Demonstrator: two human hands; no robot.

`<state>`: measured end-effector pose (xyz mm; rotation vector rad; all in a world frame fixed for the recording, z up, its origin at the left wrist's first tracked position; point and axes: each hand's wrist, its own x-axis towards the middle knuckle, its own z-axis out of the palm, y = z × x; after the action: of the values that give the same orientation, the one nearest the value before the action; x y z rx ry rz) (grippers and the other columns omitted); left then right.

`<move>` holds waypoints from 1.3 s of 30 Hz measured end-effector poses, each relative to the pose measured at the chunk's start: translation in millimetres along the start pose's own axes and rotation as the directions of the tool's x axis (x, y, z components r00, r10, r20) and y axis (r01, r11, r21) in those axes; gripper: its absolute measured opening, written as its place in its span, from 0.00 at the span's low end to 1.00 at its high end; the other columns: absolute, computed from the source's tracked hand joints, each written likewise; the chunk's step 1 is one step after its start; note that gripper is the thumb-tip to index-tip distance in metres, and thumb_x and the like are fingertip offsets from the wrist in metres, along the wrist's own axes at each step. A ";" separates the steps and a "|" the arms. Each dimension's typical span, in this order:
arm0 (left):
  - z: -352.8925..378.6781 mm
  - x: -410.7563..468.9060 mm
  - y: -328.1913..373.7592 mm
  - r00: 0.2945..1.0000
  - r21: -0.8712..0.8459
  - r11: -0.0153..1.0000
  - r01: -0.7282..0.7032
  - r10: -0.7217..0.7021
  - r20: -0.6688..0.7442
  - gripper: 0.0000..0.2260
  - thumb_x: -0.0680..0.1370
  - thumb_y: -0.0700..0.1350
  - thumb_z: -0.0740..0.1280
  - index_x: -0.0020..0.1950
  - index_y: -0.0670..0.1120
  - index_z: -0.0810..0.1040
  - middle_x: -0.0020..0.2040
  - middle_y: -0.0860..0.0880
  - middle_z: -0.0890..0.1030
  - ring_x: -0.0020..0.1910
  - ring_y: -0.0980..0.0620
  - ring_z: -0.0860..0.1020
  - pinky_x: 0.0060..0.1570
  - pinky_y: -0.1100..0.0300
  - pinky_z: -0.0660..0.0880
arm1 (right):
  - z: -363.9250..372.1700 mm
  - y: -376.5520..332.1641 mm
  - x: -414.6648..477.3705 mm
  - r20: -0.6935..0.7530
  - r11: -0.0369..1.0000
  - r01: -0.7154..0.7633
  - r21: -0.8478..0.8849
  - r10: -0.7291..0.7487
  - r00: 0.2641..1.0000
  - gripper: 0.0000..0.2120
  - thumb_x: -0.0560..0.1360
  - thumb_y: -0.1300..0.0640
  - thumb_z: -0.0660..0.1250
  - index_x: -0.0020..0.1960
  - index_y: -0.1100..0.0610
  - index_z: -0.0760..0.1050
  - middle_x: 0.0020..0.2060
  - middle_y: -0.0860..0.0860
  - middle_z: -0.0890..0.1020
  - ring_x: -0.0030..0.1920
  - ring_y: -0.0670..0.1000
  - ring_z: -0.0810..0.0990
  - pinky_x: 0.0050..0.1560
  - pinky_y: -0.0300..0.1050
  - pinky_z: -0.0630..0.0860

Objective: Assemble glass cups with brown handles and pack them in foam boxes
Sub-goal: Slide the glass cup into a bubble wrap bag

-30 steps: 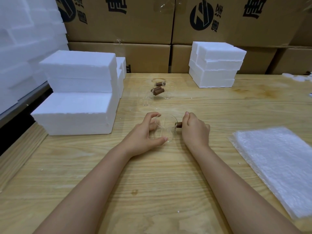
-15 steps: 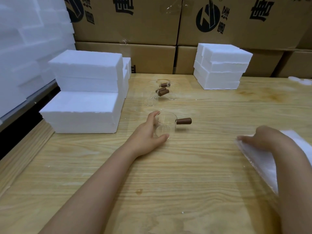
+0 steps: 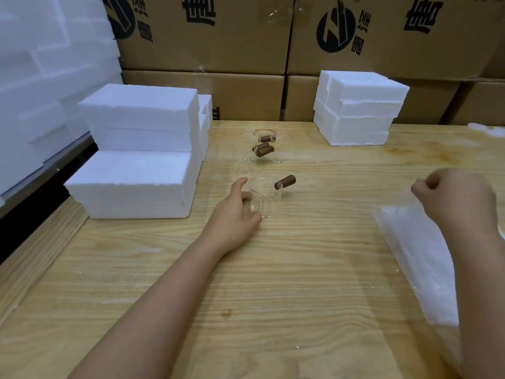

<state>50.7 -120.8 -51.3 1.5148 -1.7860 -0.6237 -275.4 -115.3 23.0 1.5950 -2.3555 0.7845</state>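
Wooden table (image 3: 300, 269) before stacked cartons (image 3: 240, 36), foam boxes (image 3: 136, 149) at left. Left hand (image 3: 235, 212) curls round the glass cup (image 3: 263, 195); right hand (image 3: 459, 198) pinches a bubble-wrap sheet (image 3: 415, 242).

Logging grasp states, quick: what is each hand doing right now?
Left hand: closed around the glass cup.
Right hand: closed, pinching the edge of the bubble wrap sheet.

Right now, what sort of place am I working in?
Most likely a warehouse packing bench: printed cardboard cartons are stacked behind, white foam boxes and glass cups sit on the wooden table, and bubble wrap lies at the right.
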 end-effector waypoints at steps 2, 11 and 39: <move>0.3 0.6 -0.2 1.000 0.002 1.000 0.010 -0.010 -0.018 0.32 0.76 0.45 0.66 0.77 0.51 0.54 0.68 0.51 0.73 0.59 0.46 0.75 0.55 0.61 0.65 | -8.9 -15.8 -7.5 -0.153 0.972 0.143 0.184 -0.115 0.981 0.11 0.76 0.57 0.63 0.37 0.61 0.76 0.31 0.55 0.78 0.34 0.57 0.74 0.34 0.44 0.64; -8.6 -8.3 10.6 0.918 -0.008 0.981 -0.194 0.179 -0.353 0.20 0.73 0.36 0.64 0.65 0.45 0.72 0.48 0.55 0.75 0.50 0.55 0.73 0.53 0.62 0.68 | 19.1 -71.5 -45.9 0.116 0.752 0.484 0.446 -0.585 0.803 0.05 0.73 0.64 0.65 0.46 0.56 0.76 0.43 0.49 0.81 0.46 0.51 0.78 0.50 0.48 0.74; 15.7 -21.5 32.1 0.544 0.585 0.437 -0.683 0.839 0.009 0.08 0.73 0.33 0.69 0.45 0.45 0.82 0.37 0.52 0.81 0.43 0.52 0.82 0.58 0.51 0.66 | 39.6 -88.6 -23.4 0.202 0.433 -0.093 0.897 -0.211 0.956 0.09 0.69 0.57 0.61 0.31 0.52 0.75 0.34 0.48 0.77 0.33 0.45 0.70 0.35 0.39 0.66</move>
<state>19.7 -94.6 -41.8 0.7922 -2.2306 0.5991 -180.5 -142.0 7.7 2.2457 -2.0524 2.2335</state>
